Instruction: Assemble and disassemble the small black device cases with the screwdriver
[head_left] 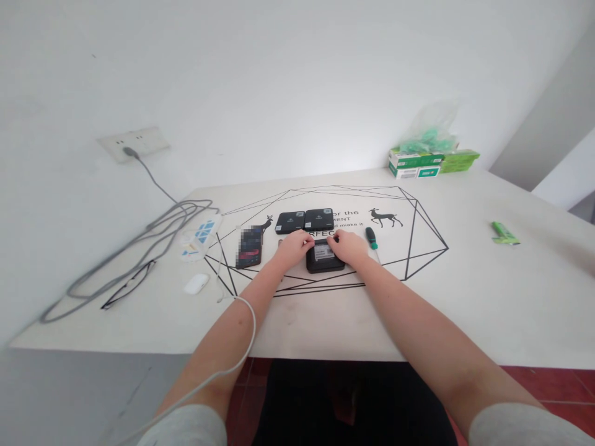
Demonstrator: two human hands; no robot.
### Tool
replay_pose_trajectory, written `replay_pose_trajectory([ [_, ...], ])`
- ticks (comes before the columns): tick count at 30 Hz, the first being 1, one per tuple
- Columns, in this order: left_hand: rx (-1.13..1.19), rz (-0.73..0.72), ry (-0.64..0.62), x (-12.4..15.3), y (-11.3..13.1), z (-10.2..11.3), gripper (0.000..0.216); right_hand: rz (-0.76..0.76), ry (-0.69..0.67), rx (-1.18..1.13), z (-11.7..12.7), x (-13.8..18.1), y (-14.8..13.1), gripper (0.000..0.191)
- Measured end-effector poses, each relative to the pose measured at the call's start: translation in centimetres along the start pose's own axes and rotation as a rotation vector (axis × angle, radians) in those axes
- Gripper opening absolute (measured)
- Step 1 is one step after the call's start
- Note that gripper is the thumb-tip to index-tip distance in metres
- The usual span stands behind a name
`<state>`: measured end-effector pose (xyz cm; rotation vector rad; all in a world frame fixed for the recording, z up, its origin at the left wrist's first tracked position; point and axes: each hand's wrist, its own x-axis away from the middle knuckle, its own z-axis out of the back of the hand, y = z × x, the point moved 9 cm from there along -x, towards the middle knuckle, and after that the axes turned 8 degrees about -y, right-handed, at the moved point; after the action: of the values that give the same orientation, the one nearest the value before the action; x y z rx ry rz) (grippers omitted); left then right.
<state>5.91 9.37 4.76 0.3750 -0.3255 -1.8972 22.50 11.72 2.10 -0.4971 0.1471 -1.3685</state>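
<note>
A small flat black electronic box (320,267) with a white label on its upper face lies in front of me on the table. My left hand (295,246) is at its far left corner, with thumb and fingertips closed on the edge. At the far right corner, my right hand (348,246) closes its fingers on the same edge. Two similar black boxes, one on the left (289,222) and one on the right (319,218), lie side by side just beyond. A screwdriver (370,236) with a black and green handle rests right of my right hand. My fingers partly hide the far edge.
Left of my hands lie a phone (251,248), a white earbud case (196,284), eyeglasses (127,286) and a coiled grey cable (88,272). A white cable (253,322) crosses my left forearm. Green boxes (416,162) stand by the wall; a green packet (504,233) lies right.
</note>
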Motion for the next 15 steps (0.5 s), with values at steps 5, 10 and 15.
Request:
replay_pose_trajectory([
  [5, 0.010, 0.028, 0.011, -0.47, -0.57, 0.25, 0.017, 0.013, 0.010, -0.002, 0.31, -0.11, -0.12, 0.044],
  [10, 0.061, -0.011, 0.011, -0.65, -0.72, 0.18, 0.016, 0.009, 0.021, 0.001, 0.52, -0.30, -0.17, 0.044],
  [15, 0.056, -0.057, 0.005, -0.38, -0.50, 0.25, 0.019, 0.006, 0.023, 0.010, 0.43, -0.72, -0.12, 0.044],
])
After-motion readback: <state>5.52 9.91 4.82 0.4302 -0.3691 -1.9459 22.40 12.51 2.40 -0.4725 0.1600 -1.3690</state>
